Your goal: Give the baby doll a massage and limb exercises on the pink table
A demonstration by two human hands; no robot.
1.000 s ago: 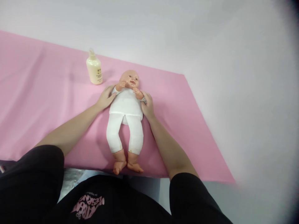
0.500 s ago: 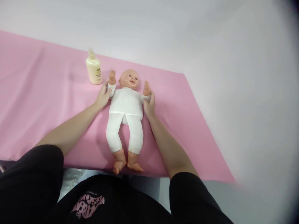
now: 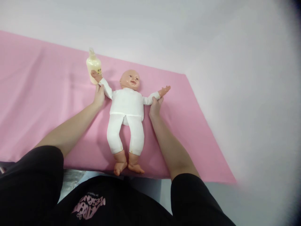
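Both doll arms (image 3: 106, 88) now spread wide, earlier raised, left hand (image 3: 99, 95), right hand (image 3: 155, 107) each clasped round one

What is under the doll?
A pink cloth shows around the doll and between its legs. Whatever lies directly beneath the doll is covered, so I cannot see it.

Left forearm (image 3: 72, 125) points between one and two o'clock, right forearm (image 3: 171, 141) toward eleven; left hand (image 3: 99, 95) and right hand (image 3: 155, 107) both curl.

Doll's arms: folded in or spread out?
Spread out: the doll's arms reach sideways from its white top, one in the person's left hand, the other in the right hand.
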